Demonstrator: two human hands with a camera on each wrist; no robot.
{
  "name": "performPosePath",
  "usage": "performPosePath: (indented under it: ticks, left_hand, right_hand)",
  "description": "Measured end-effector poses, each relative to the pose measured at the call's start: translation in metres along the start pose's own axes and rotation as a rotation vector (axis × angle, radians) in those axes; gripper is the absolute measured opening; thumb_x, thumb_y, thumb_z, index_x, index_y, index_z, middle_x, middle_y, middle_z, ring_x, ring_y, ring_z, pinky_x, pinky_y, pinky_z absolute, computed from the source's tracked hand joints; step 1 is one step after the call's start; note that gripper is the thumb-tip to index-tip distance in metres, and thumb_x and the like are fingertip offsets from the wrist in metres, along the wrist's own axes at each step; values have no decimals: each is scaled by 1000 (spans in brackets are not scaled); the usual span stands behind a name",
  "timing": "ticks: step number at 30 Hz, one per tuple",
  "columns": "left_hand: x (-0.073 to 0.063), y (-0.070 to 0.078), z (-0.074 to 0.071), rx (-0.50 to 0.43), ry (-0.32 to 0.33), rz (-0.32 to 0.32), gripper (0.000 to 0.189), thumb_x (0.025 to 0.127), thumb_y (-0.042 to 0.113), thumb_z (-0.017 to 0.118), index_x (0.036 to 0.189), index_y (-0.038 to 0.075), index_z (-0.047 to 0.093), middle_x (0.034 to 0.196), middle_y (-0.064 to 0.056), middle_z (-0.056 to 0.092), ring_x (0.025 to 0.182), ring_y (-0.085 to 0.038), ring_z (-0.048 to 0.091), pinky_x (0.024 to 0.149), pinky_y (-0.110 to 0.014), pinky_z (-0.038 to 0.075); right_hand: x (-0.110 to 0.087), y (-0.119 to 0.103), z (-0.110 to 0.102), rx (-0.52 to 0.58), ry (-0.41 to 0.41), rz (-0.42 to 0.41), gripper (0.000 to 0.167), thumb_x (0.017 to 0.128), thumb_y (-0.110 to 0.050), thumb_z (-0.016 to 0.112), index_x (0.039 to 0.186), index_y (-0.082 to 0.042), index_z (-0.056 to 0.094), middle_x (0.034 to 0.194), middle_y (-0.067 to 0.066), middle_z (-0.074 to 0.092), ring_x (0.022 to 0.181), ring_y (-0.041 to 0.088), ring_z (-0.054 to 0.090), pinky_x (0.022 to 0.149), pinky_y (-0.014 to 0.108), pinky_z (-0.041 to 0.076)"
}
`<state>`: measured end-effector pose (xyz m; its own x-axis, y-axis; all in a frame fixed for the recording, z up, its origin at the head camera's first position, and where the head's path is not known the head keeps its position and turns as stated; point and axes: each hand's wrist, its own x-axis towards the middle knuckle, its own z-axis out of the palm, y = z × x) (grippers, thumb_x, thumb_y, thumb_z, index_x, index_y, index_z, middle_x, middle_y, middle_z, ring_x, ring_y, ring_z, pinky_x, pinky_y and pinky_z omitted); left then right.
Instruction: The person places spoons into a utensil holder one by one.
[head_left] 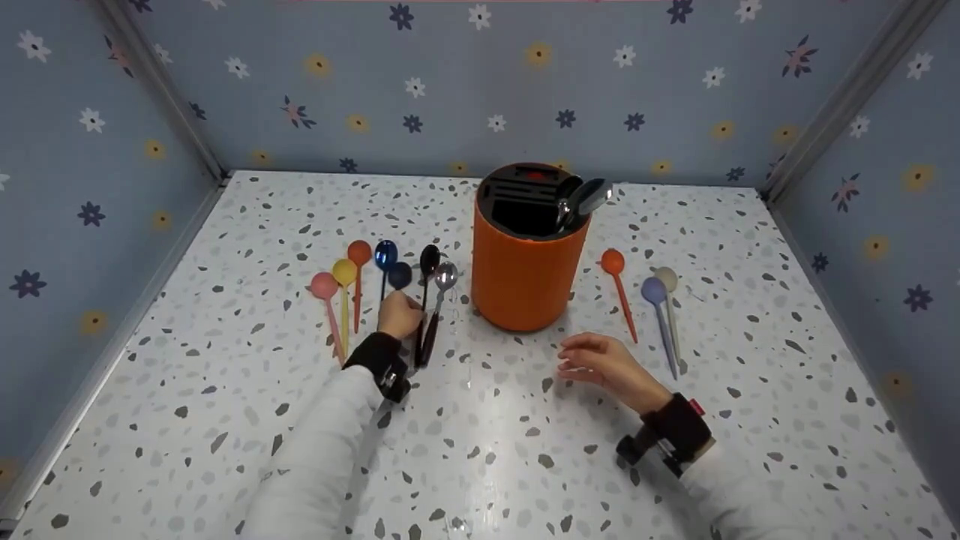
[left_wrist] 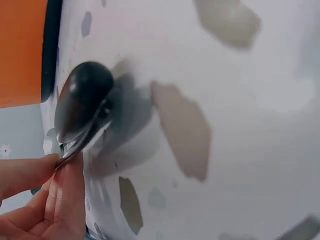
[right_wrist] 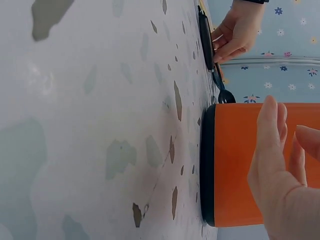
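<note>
One black spoon (head_left: 430, 259) is sitting in the pinch of the left hand (head_left: 400, 313), and from my remote seat I'm seeing thumb and fingertip closing on its slim neck, left of the orange utensil holder (head_left: 529, 281). The spoon's bowl is pointing toward the back wall (head_left: 450, 82). Just right of it, a silver spoon (head_left: 446, 277) with a dark handle is lying on the speckled table (head_left: 495, 457); just left, a navy spoon (head_left: 400, 274) and a shiny blue spoon (head_left: 386, 255) are lying partly hidden by the hand. Farther left I'm spotting a red-orange spoon (head_left: 359, 252), a yellow spoon (head_left: 345, 272) and a pink spoon (head_left: 324, 285).

Over to the right hand (head_left: 611, 371): it's hovering near the holder's front, fingers loosely extended, thumb standing apart from them. Beyond it an orange spoon (head_left: 613, 262), a lavender spoon (head_left: 654, 291) and a pale grey spoon (head_left: 667, 279) are lying, the last two close together. Up top, metal spoons (head_left: 595, 196) are standing in the holder's black insert (head_left: 517, 180), leaning right.
</note>
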<state>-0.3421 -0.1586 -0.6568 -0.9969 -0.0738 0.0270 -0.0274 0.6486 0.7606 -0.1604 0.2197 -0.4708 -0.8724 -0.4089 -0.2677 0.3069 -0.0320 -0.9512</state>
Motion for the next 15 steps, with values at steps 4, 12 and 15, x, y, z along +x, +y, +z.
performPosePath:
  ticks: [4,12,15]
  left_hand:
    - [-22,30,-17,-147,-10,-50,11,75,9,70,78,0,76,70,-8,71,56,-20,64,51,-28,54]
    - [-54,70,-28,-500,-5,-124,11,80,2,72,89,-4,75,72,-11,72,56,-18,69,49,-25,58]
    - [-70,91,-34,-612,-3,-177,14,82,1,73,93,-8,73,75,-12,72,55,-14,66,50,-23,58]
  right_hand:
    - [1,0,0,5,-7,-2,18,99,-5,53,115,-2,63,103,-2,62,94,10,65,92,27,58]
    - [3,1,3,28,-22,4,18,99,-4,52,113,-5,64,102,-2,63,94,10,66,93,28,58]
    - [4,1,4,26,-26,8,19,99,-3,52,113,-6,65,103,-2,63,95,10,65,93,29,58]
